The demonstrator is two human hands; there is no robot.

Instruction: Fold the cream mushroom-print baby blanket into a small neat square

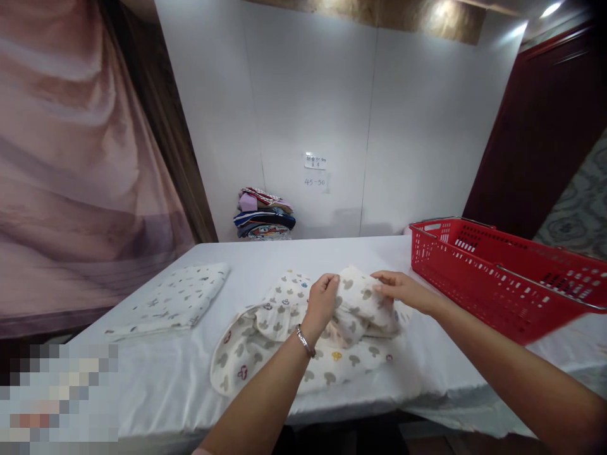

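As the left hand [324, 298] pinches cloth [353, 316], the right [402, 291] touches it.

The near left corner of the surface [161, 373] is masked by a block of coarse pixels [57, 398], so what lies there cannot be told. Part of the bunched printed cloth [341, 363] is covered by the left forearm [265, 379], and its side toward the surface's right edge is blurred. Some fingers of the left hand [321, 300] are hidden by the hand itself and the cloth. Near the right edge, the red basket [467, 291] is cut off by the picture's side, its floor hidden by its near wall. Beyond the far edge, the upper label's [315, 162] writing is too small to be read clearly.
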